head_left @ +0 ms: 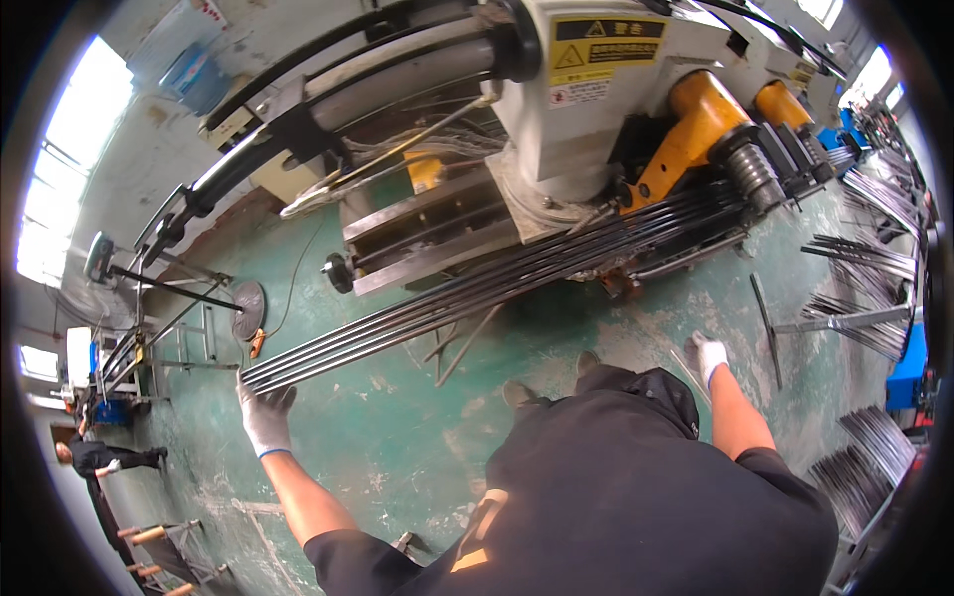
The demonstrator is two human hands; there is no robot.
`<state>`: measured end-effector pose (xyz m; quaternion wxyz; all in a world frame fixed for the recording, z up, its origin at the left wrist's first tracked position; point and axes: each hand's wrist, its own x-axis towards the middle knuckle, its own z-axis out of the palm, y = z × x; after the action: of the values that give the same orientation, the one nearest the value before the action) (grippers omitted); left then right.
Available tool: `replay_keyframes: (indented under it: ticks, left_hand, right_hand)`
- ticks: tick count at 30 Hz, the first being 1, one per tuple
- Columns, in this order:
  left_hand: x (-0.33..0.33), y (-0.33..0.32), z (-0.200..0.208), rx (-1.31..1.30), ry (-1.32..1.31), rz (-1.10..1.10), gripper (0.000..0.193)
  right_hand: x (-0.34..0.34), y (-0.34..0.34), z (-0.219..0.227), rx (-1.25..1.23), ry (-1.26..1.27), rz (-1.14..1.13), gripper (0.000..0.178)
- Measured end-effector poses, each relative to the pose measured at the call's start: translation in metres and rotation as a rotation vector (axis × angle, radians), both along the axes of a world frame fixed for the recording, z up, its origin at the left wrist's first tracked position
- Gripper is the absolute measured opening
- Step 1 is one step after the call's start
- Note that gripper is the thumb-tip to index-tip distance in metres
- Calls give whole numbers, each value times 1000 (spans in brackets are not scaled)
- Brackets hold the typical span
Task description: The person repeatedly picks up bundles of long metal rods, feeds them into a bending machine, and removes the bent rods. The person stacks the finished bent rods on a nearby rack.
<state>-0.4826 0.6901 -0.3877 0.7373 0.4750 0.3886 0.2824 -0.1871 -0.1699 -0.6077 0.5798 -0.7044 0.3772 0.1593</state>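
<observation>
A bundle of long dark metal tubes (pixel 467 301) slants across the view from the machine at the upper right down to the left. At its left end, my left hand (pixel 265 415) in a white glove wraps round the tube ends. My right hand (pixel 707 358), also white-gloved, is held out to the right, away from the bundle. Its fingers are too small to make out clearly. Close beside that hand runs a thin pale rod (pixel 690 374). The tubes' right end passes beneath the machine's orange arm (pixel 686 134), next to a ribbed metal cylinder (pixel 752 174).
A large pale machine (pixel 571 109) with a yellow warning label fills the top. Racks of metal tubes (pixel 865 318) line the right side. A round-based stand (pixel 248 310) is at left, where another person (pixel 104 459) stands farther off. The green floor (pixel 397 447) is worn.
</observation>
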Motion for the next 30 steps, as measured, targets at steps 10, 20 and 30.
replay_keyframes:
  ticks: [10,20,30]
  left_hand:
    - [10,-41,-89,-399,-384,451,71]
    - [236,-397,-212,-836,-59,87,56]
    - [269,-438,-231,-34,450,-537,30]
  right_hand:
    - [82,-16,-15,85,22,42,28]
    - [230,-126,-70,-318,281,726,39]
    - [261,-132,-12,-454,28,728,45]
